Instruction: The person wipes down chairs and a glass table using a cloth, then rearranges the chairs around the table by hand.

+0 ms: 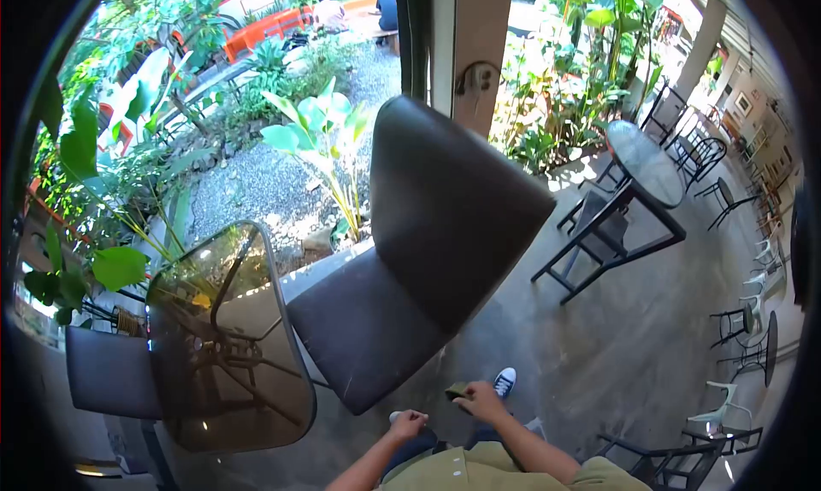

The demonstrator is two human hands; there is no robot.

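Note:
My right hand (484,403) grips a folded dark green cloth (457,391) above the floor, over my dark sneaker with a white toe (505,380). At the front of my body, my left hand (410,423) is closed with fingers curled in, and nothing shows in it. Just beyond both hands stands a dark brown padded chair (453,226), its seat toward me and its tall back leaning to the right. Left of the chair is a tinted glass table (231,388) with rounded corners, its metal legs visible through the top.
Another dark seat (111,371) is at the table's far left. To the right stand a round-topped table (641,162) and a black-framed chair (607,234). More chairs (727,414) line the right side. Beyond a post (475,63) lie plants and gravel (248,183).

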